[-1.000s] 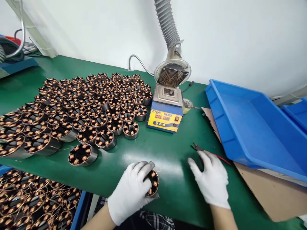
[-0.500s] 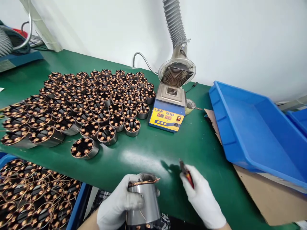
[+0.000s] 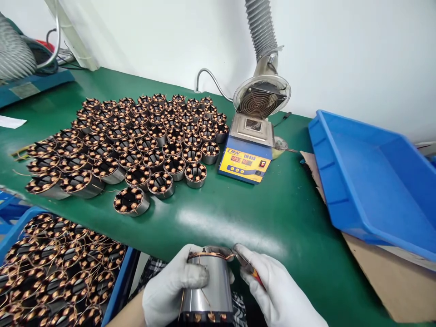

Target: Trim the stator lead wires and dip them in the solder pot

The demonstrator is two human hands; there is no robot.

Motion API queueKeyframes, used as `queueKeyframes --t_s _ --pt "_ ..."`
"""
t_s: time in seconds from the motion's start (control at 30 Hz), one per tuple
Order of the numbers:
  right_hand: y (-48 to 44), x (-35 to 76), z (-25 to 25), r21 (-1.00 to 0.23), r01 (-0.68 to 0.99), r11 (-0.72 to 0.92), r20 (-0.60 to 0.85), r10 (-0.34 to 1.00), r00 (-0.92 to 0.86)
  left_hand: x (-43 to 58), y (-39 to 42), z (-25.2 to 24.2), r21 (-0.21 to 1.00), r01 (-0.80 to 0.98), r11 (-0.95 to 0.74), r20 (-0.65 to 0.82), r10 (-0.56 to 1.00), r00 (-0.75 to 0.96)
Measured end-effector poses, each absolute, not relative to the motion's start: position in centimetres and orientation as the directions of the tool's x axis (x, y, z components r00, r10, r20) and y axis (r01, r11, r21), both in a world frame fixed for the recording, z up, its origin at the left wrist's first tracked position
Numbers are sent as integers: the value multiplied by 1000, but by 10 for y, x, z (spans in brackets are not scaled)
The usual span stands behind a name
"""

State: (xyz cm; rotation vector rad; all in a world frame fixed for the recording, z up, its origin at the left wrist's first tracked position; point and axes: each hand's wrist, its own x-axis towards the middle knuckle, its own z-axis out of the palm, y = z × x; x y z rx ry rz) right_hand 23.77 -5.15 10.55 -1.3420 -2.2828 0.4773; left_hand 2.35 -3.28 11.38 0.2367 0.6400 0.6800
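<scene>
My left hand (image 3: 175,284), in a white glove, is wrapped round a motor stator (image 3: 213,288), a silver ring with copper coils showing at its lower end and copper wire along its top rim. My right hand (image 3: 275,284), gloved too, grips a pair of small cutting pliers (image 3: 251,269) with red and yellow handles. The pliers' jaws are at the top right rim of the stator, by the wire there; whether they touch it is hard to see. The stator hangs over the table's front edge.
Several rows of stators (image 3: 136,145) stand on the green table (image 3: 218,209). A blue crate (image 3: 44,263) of stators with loose wires sits below left. Behind are a yellow and blue CM 558 solder pot (image 3: 247,159) and a duct (image 3: 260,27). A blue tray (image 3: 384,181) lies right on cardboard (image 3: 384,277).
My right hand has moved left with the pliers, from apart over the table to the stator's rim. My left hand keeps its hold. The view has shifted slightly left.
</scene>
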Motion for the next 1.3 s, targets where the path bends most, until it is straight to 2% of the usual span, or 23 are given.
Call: queueKeyframes --t_s 0.17,0.23,0.3,0.43,0.53,0.63,0.77,0.83,0.93,1.03,1.1,1.2,1.27,1.3 --pt "-57 232 97 -498 751 433 180 899 -400 26 -30 119 412 -498 763 -470 646 602" --pt "-59 228 94 -545 737 400 175 914 -367 27 -29 120 442 -484 755 -489 655 576" --pt "-60 223 94 -630 705 327 104 934 -340 28 -28 119 472 -463 750 -521 661 540" --pt "-65 218 95 -754 651 90 -149 942 -302 30 -26 121 485 -419 768 -543 640 544" --pt "-75 215 90 -775 630 -55 -261 935 -239 33 -25 122 462 -409 787 -566 617 547" --pt "-85 215 80 -726 671 -150 -294 950 -106 36 -25 120 467 -385 796 -602 605 521" --pt "-81 227 74 -673 724 -153 -265 963 -42 40 -24 112 579 -238 780 -612 608 505" --pt "-71 240 77 -574 804 -155 -247 969 10 42 -24 108 612 -206 763 -618 625 477" --pt "-50 262 82 -237 951 -197 -177 971 157 41 -24 105 613 -211 761 -621 629 468" --pt "-31 283 78 126 967 -222 -22 974 227 37 -22 103 623 -201 756 -619 634 464" --pt "-22 295 69 230 945 -234 100 971 216 36 -19 102 689 -166 705 -586 677 446" --pt "-13 309 57 165 958 -233 253 949 187 38 -14 98 825 -94 557 -454 753 476" --pt "-12 310 55 22 976 -218 339 920 198 40 -13 97 869 -90 487 -384 778 498" --pt "-14 306 56 -91 973 -211 380 896 230 40 -12 97 885 -87 458 -363 793 489"
